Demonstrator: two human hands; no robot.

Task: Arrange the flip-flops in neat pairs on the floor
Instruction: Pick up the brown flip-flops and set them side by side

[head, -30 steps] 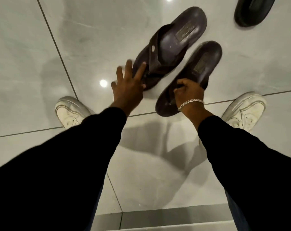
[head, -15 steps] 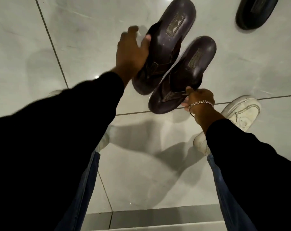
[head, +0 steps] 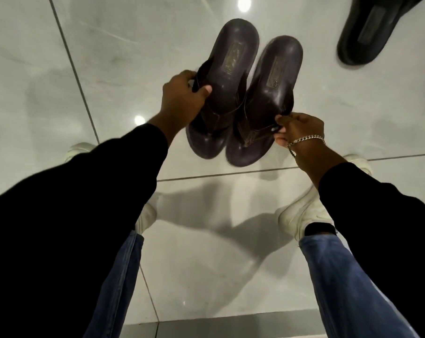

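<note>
Two dark brown flip-flops lie side by side on the pale tiled floor, toes toward me and heels away. My left hand [head: 182, 98] grips the strap of the left brown flip-flop [head: 231, 69] from its left side. My right hand [head: 299, 130] pinches the strap of the right brown flip-flop [head: 277, 76] at its right edge; a silver bracelet sits on that wrist. The two soles touch along their inner edges and run nearly parallel.
A black flip-flop [head: 374, 28] lies at the top right, partly out of frame. My white sneakers [head: 301, 215] stand on the glossy floor [head: 133, 45] below the pair, the left one mostly hidden by my sleeve. A grey step edge [head: 206, 328] runs along the bottom.
My left hand has taken hold of the left flip-flop and swung it round beside the right one. Both flip-flops have turned from a slanted, splayed position to nearly parallel.
</note>
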